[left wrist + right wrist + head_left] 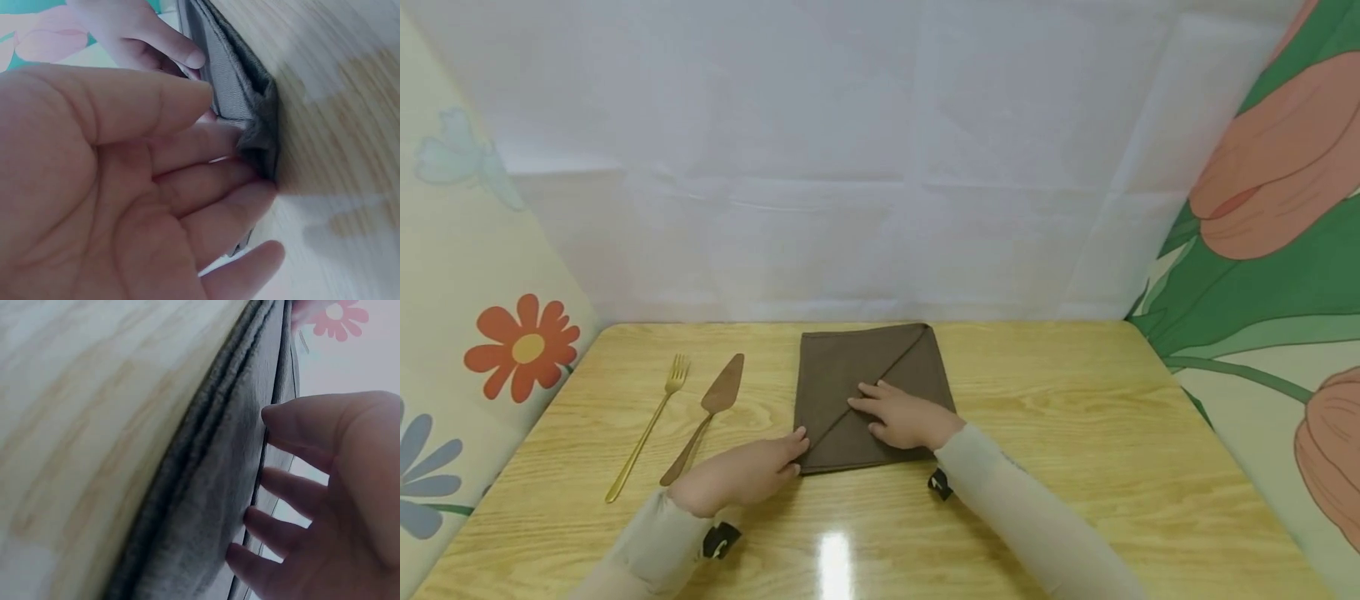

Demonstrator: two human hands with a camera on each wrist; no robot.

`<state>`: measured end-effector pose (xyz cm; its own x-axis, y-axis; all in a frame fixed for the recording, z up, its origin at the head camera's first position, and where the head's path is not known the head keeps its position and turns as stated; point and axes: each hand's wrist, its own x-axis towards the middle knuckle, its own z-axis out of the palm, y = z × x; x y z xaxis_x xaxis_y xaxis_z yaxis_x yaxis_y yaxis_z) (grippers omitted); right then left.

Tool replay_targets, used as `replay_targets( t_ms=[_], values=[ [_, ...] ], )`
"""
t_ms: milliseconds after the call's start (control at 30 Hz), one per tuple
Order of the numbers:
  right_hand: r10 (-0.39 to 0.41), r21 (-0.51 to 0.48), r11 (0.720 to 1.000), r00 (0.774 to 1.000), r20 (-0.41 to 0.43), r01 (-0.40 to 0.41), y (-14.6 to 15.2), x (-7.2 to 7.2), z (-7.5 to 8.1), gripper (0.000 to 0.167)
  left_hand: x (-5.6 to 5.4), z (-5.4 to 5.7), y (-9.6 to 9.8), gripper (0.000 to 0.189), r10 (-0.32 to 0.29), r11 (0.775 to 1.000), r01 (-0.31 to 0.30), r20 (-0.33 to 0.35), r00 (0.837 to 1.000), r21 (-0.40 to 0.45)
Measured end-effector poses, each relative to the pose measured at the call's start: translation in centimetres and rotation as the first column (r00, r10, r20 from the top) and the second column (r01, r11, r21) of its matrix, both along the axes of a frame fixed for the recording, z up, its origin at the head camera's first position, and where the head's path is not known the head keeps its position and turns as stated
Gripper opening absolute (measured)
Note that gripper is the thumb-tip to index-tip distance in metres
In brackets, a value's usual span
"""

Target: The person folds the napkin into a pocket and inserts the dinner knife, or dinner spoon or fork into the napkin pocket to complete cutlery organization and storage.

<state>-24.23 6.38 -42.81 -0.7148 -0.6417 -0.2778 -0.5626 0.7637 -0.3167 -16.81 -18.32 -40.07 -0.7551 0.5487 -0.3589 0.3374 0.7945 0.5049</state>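
A brown cloth napkin [842, 362], folded into a square with a diagonal edge across its top, lies on the wooden table. My right hand [910, 417] rests on it near the diagonal, fingers spread. In the right wrist view, those fingertips touch the upper face of the napkin [212, 487], whose side shows stacked layers. At the near left corner is my left hand [745, 475], its fingertips touching the cloth. The left wrist view shows the fingers of this hand [162, 181] extended against the napkin's corner [259, 131], with the thumb apart from them.
Left of the napkin, a gold fork [651, 429] and a copper-coloured cake server [718, 396] lie on the table [1060, 400]. A white cloth [850, 167] hangs behind the table. Floral-patterned walls stand on both sides.
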Motion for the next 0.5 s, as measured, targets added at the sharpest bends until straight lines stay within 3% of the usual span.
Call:
replay_targets(
  t_ms=[100, 233, 367, 433, 500],
  values=[
    [0.008, -0.042, 0.999, 1.0, 0.007, -0.007, 0.5, -0.2, 0.0, 0.05, 0.2, 0.3, 0.0, 0.046, 0.0, 1.0, 0.0, 0.035, 0.999, 0.004],
    [0.006, -0.06, 0.998, 1.0, 0.005, -0.005, 0.6, -0.2, 0.0, 0.05, 0.2, 0.5, -0.3, 0.041, -0.013, 1.0, 0.013, 0.01, 1.0, 0.019],
    [0.004, -0.03, 1.0, 0.999, -0.04, -0.005, 0.0, 0.5, 0.1, 0.053, -0.5, 0.7, -0.8, 0.031, -0.023, 0.998, 0.029, -0.106, 0.994, 0.056],
    [0.005, -0.016, 1.0, 0.997, -0.073, -0.007, -0.5, 1.0, 0.1, 0.053, -1.3, 0.7, -1.0, 0.026, -0.012, 0.997, 0.027, -0.193, 0.981, 0.078],
    [0.007, -0.018, 1.0, 0.995, -0.101, -0.009, -1.0, 1.6, 0.1, 0.051, -2.1, 0.6, -1.2, 0.024, 0.039, 0.995, -0.014, -0.249, 0.968, 0.101]
  ],
)
